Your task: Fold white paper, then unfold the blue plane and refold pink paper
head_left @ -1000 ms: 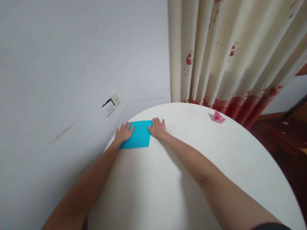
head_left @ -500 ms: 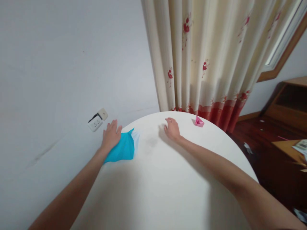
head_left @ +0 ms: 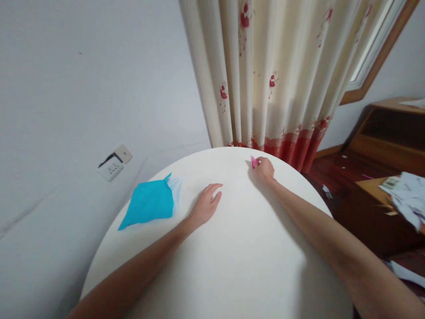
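Observation:
Near the far right rim of the round white table (head_left: 232, 266), my right hand (head_left: 265, 169) pinches a small pink folded-paper piece (head_left: 253, 161). The fingers cover part of it, so its full shape is hidden. My left hand (head_left: 205, 205) is over the middle of the table, fingers and thumb apart, holding nothing. To its left lies a blue sheet packet (head_left: 149, 200), flat, with a whitish, see-through end on its right side. A gap separates that packet from my left hand.
A pale wall with a power socket (head_left: 110, 169) borders the table on the left. Behind it hangs a cream curtain with red flowers (head_left: 265, 79). On the right, papers (head_left: 407, 195) lie on a low wooden surface, beside a wooden cabinet (head_left: 392, 133) and dark red floor.
My left hand has come off the blue packet and moved right. My right hand has reached to the pink paper and taken hold of it. The view has shifted a little rightward.

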A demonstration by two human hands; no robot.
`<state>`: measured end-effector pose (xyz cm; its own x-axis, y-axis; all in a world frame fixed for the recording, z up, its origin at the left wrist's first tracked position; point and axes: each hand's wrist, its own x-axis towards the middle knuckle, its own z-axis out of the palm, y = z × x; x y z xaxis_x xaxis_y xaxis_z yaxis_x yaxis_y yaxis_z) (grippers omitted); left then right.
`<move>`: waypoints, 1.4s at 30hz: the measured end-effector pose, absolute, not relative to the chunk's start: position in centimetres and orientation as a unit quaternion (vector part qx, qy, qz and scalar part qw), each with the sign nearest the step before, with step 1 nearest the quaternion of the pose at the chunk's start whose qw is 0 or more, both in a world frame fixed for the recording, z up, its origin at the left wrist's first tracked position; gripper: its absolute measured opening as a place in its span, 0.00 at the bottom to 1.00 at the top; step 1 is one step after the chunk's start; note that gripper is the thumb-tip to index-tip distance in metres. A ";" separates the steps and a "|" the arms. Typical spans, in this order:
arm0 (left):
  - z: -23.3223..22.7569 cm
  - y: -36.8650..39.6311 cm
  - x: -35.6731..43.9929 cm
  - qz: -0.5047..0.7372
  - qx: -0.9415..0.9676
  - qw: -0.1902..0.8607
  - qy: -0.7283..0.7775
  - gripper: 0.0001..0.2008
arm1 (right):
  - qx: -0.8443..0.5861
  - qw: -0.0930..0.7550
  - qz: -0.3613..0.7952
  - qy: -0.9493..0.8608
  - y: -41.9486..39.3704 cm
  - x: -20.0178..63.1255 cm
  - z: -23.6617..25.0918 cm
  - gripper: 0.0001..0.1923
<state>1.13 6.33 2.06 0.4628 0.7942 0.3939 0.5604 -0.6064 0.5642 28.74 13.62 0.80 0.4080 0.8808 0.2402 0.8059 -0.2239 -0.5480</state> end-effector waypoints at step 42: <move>0.6 9.3 -0.9 0.490 0.733 0.189 0.431 0.08 | -0.576 0.303 0.400 -0.645 7.1 16.9 1.7 0.07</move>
